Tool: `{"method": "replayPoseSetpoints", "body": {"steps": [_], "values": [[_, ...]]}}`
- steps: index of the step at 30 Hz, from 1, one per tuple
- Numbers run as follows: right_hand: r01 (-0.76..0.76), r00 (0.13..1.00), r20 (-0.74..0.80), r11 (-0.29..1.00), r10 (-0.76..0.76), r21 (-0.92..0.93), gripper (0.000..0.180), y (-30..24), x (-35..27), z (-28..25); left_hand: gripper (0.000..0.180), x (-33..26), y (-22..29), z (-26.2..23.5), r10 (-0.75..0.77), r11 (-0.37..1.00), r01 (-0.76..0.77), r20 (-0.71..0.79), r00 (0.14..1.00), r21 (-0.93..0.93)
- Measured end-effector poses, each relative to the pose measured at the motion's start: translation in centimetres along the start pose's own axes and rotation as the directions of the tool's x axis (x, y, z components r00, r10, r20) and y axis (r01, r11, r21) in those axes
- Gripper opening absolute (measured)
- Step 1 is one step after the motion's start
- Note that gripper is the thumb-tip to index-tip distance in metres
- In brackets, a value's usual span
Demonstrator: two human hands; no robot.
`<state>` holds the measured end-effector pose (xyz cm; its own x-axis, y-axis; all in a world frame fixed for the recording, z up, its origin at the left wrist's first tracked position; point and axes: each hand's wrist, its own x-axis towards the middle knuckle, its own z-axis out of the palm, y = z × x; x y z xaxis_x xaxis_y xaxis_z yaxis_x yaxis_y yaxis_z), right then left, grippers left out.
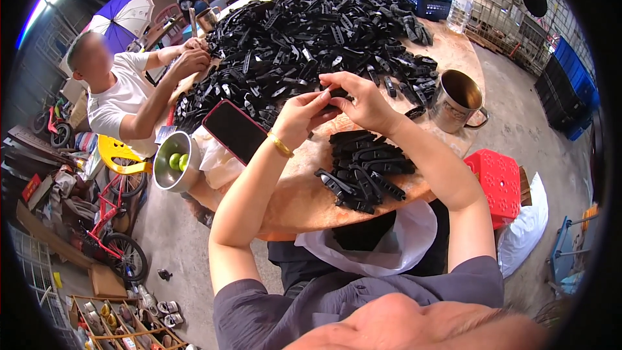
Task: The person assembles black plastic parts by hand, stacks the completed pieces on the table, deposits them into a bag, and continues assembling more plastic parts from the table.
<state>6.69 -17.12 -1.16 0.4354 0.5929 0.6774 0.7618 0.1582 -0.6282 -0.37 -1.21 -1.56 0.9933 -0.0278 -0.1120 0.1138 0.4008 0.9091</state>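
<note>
Both my hands meet over the table, fingers pinched around a small dark strap-like piece (335, 95). My left hand (299, 116), with a gold bracelet at the wrist, holds it from one side. My right hand (363, 98) grips it from the other, its fingers partly hiding it. Beyond them spreads a large heap of black strap-like plastic pieces (304, 32). Below my hands, near the table's front edge, a smaller stack of similar black pieces (366, 168) lies in rough rows. A dark-screened phone (234, 131) rests beside my left forearm.
A metal mug (443, 115) stands right of the heap; a metal bowl (162, 180) with green fruit is at left. An open white bag (418, 240) hangs at my lap. A red stool (494, 185) is at right. Across the left side, a co-worker's hands (193, 58) are at the heap.
</note>
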Motion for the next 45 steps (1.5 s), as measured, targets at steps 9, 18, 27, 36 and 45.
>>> {"method": "replayPoseSetpoints", "body": {"steps": [9, 18, 27, 36, 45], "values": [[-0.328, 0.935, 0.195, 0.933, 0.298, 0.147, 0.031, 0.5, 0.2, -1.9, 0.037, -0.2, 1.1, 0.0, 0.118, 0.987, -0.126, 0.083, 0.990, 0.099], [-0.104, 0.981, 0.173, 0.991, 0.088, 0.087, 0.024, 0.9, 0.4, -2.2, 0.036, -0.4, 1.0, 0.3, 0.047, 0.997, -0.047, 0.001, 0.999, 0.056], [-0.505, 0.849, 0.322, 0.824, 0.420, 0.255, 0.039, 1.1, 0.2, -2.9, 0.040, -0.2, 0.7, 0.7, 0.384, 0.668, -0.339, 0.083, 0.920, 0.662], [-0.521, 0.839, 0.380, 0.777, 0.390, 0.352, 0.023, 1.8, 0.4, -3.6, 0.034, -0.8, 1.1, 1.7, 0.296, 0.877, -0.303, 0.078, 0.952, 0.373], [0.119, 0.970, 0.241, 0.794, 0.036, -0.596, 0.030, 5.0, -0.7, -1.5, 0.028, -1.4, 0.7, 2.2, -0.073, 0.693, -0.304, 0.483, 0.872, 0.654]]}}
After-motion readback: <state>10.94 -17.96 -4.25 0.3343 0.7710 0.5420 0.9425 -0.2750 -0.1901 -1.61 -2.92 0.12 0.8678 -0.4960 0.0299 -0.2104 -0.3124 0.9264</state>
